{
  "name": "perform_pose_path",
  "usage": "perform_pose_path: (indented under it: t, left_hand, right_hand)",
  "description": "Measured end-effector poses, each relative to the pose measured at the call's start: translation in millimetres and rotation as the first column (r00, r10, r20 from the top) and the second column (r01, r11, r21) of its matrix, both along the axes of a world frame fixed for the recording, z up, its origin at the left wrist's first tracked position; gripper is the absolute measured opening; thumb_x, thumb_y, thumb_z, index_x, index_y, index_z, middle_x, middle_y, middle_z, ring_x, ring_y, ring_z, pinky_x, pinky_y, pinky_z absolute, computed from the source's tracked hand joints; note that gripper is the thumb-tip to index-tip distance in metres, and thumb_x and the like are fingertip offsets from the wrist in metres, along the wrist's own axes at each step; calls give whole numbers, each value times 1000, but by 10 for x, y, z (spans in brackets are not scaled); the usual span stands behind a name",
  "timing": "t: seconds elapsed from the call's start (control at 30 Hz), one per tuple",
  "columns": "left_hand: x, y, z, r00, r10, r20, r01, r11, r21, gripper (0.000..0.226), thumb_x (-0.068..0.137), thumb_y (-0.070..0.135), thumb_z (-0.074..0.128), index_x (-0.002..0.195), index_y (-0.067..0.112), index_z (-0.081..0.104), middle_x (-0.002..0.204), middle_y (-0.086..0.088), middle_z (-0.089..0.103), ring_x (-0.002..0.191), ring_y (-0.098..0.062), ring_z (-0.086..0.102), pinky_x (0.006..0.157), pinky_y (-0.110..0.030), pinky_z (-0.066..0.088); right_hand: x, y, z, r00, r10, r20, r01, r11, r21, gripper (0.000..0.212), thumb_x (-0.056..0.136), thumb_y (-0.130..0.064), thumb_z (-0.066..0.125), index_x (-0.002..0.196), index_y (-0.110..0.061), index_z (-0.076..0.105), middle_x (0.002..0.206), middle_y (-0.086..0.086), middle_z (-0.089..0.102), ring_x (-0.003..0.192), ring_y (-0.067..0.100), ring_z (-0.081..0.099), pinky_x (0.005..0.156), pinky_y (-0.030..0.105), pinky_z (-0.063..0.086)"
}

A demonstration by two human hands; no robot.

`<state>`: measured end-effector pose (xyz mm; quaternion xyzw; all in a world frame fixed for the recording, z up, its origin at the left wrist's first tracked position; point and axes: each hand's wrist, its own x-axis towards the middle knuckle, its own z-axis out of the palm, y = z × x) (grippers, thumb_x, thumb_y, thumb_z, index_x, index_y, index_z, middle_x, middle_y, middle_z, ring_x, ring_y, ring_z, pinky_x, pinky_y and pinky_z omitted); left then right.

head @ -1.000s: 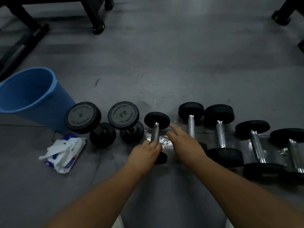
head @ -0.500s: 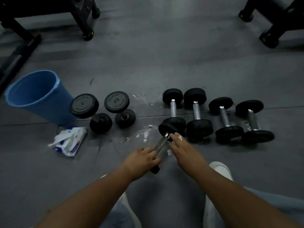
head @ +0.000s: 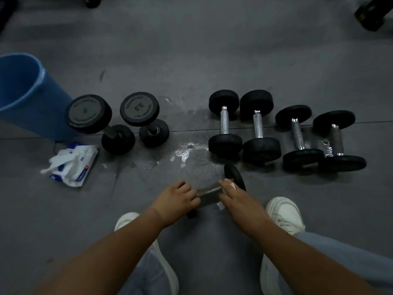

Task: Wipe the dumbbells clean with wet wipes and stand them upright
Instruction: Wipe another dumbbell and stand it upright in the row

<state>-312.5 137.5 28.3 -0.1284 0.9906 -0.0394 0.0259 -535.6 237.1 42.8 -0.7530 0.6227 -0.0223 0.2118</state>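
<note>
I hold a small black dumbbell [head: 212,191] off the floor between my feet, lying almost level. My left hand [head: 176,199] grips the left part of its metal handle. My right hand [head: 236,198] presses a white wet wipe [head: 231,186] around the handle beside the right-hand disc. Two dumbbells [head: 139,108] stand upright at the left, marked 5 and 2.5. Several more dumbbells [head: 259,126] lie on their sides in a row at the right. The wet wipe pack [head: 74,163] lies on the floor at the left, with wipes pulled out of it.
A blue bucket [head: 25,96] stands at the far left, next to the upright dumbbells. A wet patch [head: 189,151] shines on the grey floor ahead of my hands. My white shoes [head: 285,213] flank the held dumbbell. Black equipment feet [head: 374,13] show at the top corners.
I lifted the small dumbbell out of the row and drew it back toward me. It turned from upright-tilted to nearly level. My right hand slid along the handle with the wipe.
</note>
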Motion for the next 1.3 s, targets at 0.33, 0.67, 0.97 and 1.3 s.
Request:
perform_pose_path:
  t: [0.33,0.67,0.97,1.3]
  left_hand:
    - [-145,383,76,611,685,397,-791,499,355,125,72,38,84,155,8,-5,164,-12,-11,150,-30,12,112,-42,37]
    - [-69,360,-147,689,691,218,-713,592,375,102,66,35,81,146,8,24,153,-8,20,137,-25,32,99,-38,50]
    - [-80,293,-155,717,684,133,-689,664,290,92,69,17,77,148,0,35,155,-19,33,137,-34,44,110,-42,40]
    - [-73,201,-192,712,691,122,-687,650,324,93,59,29,86,140,5,48,145,-13,50,126,-26,57,100,-41,49]
  right_hand:
    - [130,-32,84,983,-161,83,139,965,223,22,93,-11,45,108,-26,42,120,-4,42,96,27,61,76,43,49]
    - [283,-178,80,998,-56,-11,57,993,100,20,94,-20,44,111,-28,50,113,-5,53,108,17,53,72,33,41]
    - [431,-291,-71,982,-149,120,139,986,92,12,92,-14,50,101,-19,58,108,0,52,96,22,58,74,30,45]
    - [1037,-435,-221,692,-488,532,476,862,172,36,89,-22,40,110,-13,69,101,-1,67,87,-3,52,80,2,35]
